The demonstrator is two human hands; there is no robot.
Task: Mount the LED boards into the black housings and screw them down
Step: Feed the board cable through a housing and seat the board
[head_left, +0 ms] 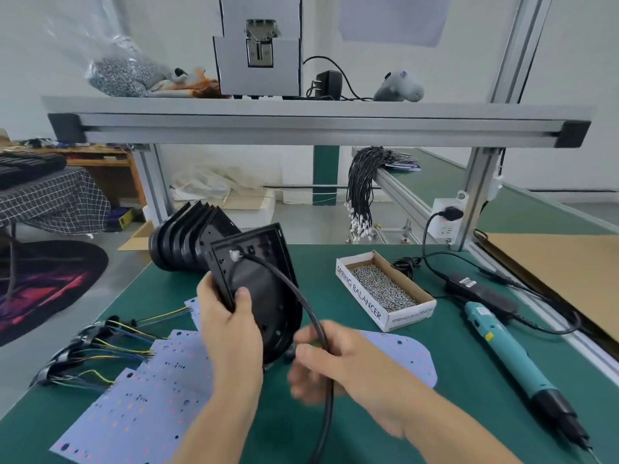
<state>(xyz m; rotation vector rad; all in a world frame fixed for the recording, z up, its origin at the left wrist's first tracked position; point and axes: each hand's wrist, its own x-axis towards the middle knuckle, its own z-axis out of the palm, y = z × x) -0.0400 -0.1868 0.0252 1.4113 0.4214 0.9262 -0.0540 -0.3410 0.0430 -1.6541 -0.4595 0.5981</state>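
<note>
At frame centre the left hand (pixel 231 324) grips a black housing (pixel 258 283) by its edge, tilted above the green worktop (pixel 418 413), thumb on its inner face. The right hand (pixel 330 358), blurred, curls its fingers (pixel 306 354) round the black cable (pixel 298 296) running from the housing. LED boards (pixel 140 400) lie lower left; more housings (pixel 187 241) are stacked behind. A screw box (pixel 385 289) and an electric screwdriver (pixel 516 360) lie right.

Upper shelf (pixel 301 108) carries a grey machine (pixel 258 45), a plug adapter (pixel 328 83) and a plastic bag (pixel 117 72); a dark rug (pixel 50 283) lies at left.
</note>
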